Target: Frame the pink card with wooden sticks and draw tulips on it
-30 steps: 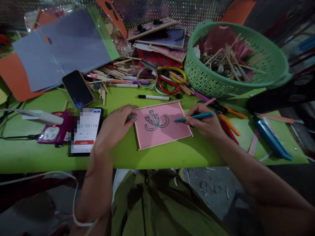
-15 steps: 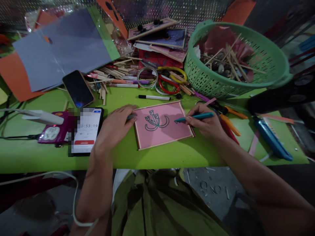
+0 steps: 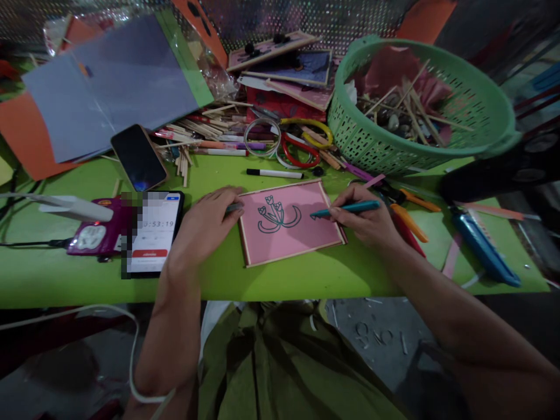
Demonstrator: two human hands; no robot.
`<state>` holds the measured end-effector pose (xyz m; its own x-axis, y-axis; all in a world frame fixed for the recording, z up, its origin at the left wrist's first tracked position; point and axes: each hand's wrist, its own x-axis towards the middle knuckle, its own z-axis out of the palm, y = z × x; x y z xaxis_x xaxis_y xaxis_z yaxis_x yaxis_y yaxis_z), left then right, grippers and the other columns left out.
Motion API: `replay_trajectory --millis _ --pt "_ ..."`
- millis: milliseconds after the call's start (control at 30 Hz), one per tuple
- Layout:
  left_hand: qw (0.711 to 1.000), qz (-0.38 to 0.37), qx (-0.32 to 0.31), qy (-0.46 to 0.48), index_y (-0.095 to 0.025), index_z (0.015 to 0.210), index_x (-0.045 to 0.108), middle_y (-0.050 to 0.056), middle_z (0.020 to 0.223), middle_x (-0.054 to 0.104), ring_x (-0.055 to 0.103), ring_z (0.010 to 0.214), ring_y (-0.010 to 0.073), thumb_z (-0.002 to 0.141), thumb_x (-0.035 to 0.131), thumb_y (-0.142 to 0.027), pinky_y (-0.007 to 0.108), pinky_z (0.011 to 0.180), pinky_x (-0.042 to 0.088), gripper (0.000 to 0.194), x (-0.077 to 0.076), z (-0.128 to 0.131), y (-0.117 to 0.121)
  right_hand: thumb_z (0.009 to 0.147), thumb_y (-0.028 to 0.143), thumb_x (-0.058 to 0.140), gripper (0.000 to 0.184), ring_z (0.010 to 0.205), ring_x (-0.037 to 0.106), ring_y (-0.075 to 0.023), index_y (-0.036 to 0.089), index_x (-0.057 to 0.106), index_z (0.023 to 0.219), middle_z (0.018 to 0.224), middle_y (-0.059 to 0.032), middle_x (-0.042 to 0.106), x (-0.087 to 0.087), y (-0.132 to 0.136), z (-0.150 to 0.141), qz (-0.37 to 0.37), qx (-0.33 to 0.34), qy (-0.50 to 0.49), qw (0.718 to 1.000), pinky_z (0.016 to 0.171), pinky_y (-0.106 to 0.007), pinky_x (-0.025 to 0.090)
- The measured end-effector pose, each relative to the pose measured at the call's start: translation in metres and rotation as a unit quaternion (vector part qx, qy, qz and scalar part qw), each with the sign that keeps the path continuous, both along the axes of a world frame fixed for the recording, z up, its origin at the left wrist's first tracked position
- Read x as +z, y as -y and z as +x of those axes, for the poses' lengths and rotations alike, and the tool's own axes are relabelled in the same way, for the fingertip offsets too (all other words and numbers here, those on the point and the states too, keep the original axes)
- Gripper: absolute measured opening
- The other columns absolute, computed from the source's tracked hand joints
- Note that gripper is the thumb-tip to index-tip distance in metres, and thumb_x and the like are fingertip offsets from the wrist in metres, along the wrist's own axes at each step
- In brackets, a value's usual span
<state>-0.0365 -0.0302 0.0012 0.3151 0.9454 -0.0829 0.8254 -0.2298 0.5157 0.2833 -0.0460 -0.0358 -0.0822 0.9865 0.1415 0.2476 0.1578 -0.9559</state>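
A pink card (image 3: 284, 245) edged with thin wooden sticks lies on the green table, bearing a dark line drawing of tulips with curved leaves. My right hand (image 3: 367, 219) is closed round a teal pen (image 3: 356, 206), its tip at the card's right part beside a small mark. At the card's left edge rests my left hand (image 3: 210, 221). Its thumb and fingers are closed on a small dark pen cap (image 3: 235, 207), mostly hidden by the fingers.
Behind the card lie a black-and-white marker (image 3: 275, 174), scissors with red handles (image 3: 301, 153) and several wooden sticks. A green basket (image 3: 420, 154) stands at back right. Two phones, one lit (image 3: 155, 233), lie left. Pliers (image 3: 409, 221) and a blue tool (image 3: 485, 245) lie right.
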Motion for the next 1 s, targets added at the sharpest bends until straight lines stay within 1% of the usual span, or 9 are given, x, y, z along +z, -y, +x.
replay_trajectory --millis 200,433,567,800,1000 --pt "1.000 -0.001 -0.002 -0.003 -0.023 0.121 0.068 0.005 0.153 0.064 0.061 0.141 0.0287 0.102 0.050 -0.030 0.049 0.121 0.047 0.026 -0.0001 0.0002 -0.0002 0.081 0.054 0.086 0.037 0.060 0.055 -0.0144 0.024 0.065 0.078 0.068 0.0017 0.062 -0.0008 0.0005 0.0006 0.009 0.007 0.019 1.000 0.056 -0.030 0.043" --pt "1.000 -0.003 0.002 -0.002 -0.024 0.123 0.068 0.005 0.153 0.065 0.061 0.141 0.0281 0.103 0.051 -0.030 0.047 0.121 0.047 0.027 -0.0006 0.0000 -0.0004 0.081 0.053 0.086 0.036 0.060 0.054 -0.0147 0.024 0.065 0.077 0.069 0.0014 0.061 -0.0017 0.0007 0.0013 0.007 0.001 0.021 1.000 0.056 -0.030 0.043" --pt "1.000 0.001 0.001 -0.005 -0.024 0.125 0.068 0.005 0.153 0.065 0.061 0.140 0.0282 0.103 0.051 -0.030 0.047 0.121 0.047 0.028 -0.0005 0.0001 -0.0002 0.081 0.051 0.086 0.034 0.059 0.056 -0.0148 0.024 0.065 0.078 0.069 0.0016 0.060 -0.0015 0.0005 0.0011 0.009 -0.004 0.011 1.000 0.055 -0.029 0.044" --pt "1.000 0.004 -0.002 0.001 -0.025 0.123 0.068 0.005 0.152 0.065 0.061 0.140 0.0279 0.102 0.051 -0.031 0.047 0.120 0.047 0.028 -0.0006 0.0003 -0.0002 0.077 0.057 0.088 0.041 0.059 0.057 -0.0143 0.024 0.066 0.078 0.069 0.0015 0.062 -0.0002 0.0001 -0.0003 0.004 -0.014 0.008 1.000 0.055 -0.028 0.045" --pt "1.000 0.004 -0.002 -0.002 -0.025 0.127 0.067 0.005 0.152 0.065 0.061 0.140 0.0271 0.103 0.050 -0.030 0.046 0.121 0.046 0.031 -0.0001 0.0003 0.0004 0.078 0.063 0.086 0.044 0.060 0.057 -0.0151 0.024 0.065 0.078 0.069 0.0010 0.062 -0.0005 0.0001 -0.0002 0.002 -0.008 0.017 1.000 0.055 -0.030 0.045"
